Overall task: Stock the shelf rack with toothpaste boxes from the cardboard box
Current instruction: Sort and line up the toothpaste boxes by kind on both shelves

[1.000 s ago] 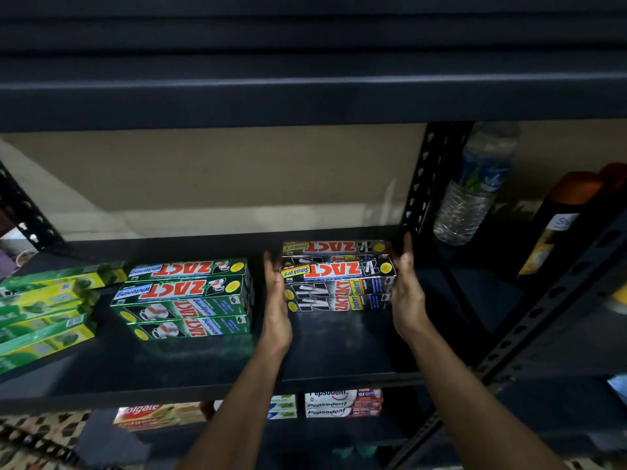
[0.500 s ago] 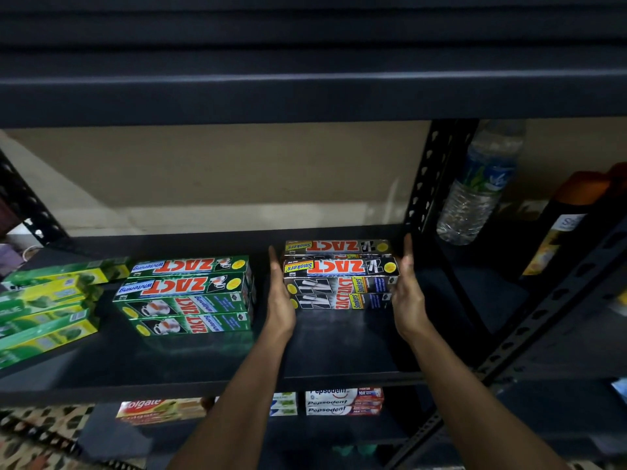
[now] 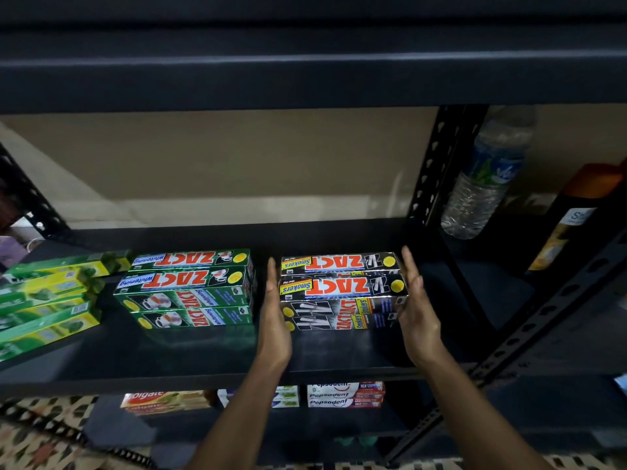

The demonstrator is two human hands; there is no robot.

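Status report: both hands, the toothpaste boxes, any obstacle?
Left hand and right hand open, flat at both ends of the black-and-silver toothpaste box stack. Stack sits on dark metal shelf. Green toothpaste boxes apart to its left.

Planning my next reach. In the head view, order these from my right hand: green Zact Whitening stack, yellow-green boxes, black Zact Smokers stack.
1. black Zact Smokers stack, just beside the right hand.
2. green Zact Whitening stack, mid-shelf, leftward.
3. yellow-green boxes, far left end.
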